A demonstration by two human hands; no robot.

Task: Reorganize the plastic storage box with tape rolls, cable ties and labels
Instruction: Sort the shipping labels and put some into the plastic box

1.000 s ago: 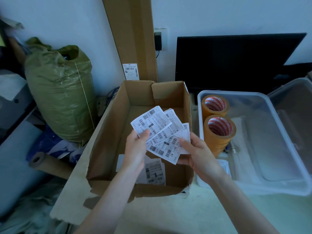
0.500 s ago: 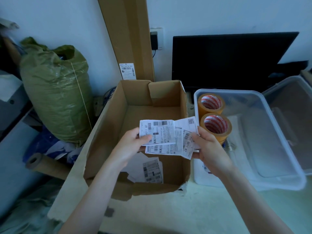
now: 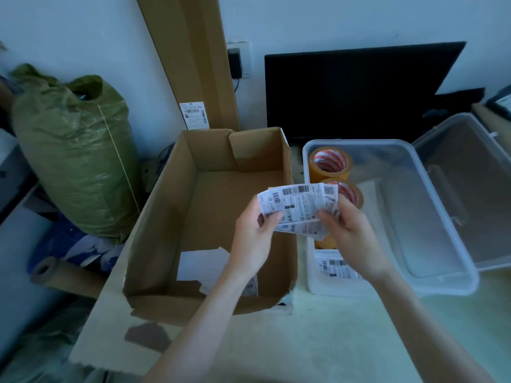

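Labels [image 3: 297, 210] in both hands, above gap between cardboard box [image 3: 171, 225] and plastic box [image 3: 453, 225]. Left hand [image 3: 255, 236] pinches left edge, right hand [image 3: 349, 230] pinches right edge; both grips tight on paper. Tip: square stack first, keep thumbs on top. Then lay flat by tape rolls [image 3: 330, 161], near labels in box [image 3: 336, 268]. Paper bends easy; go slow.

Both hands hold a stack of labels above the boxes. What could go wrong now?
1. The labels are fanned unevenly between the left hand and right hand; one might slip into the cardboard box, not the plastic storage box.
2. The tape rolls crowd that box's near-left side, so the stack may crumple against them.
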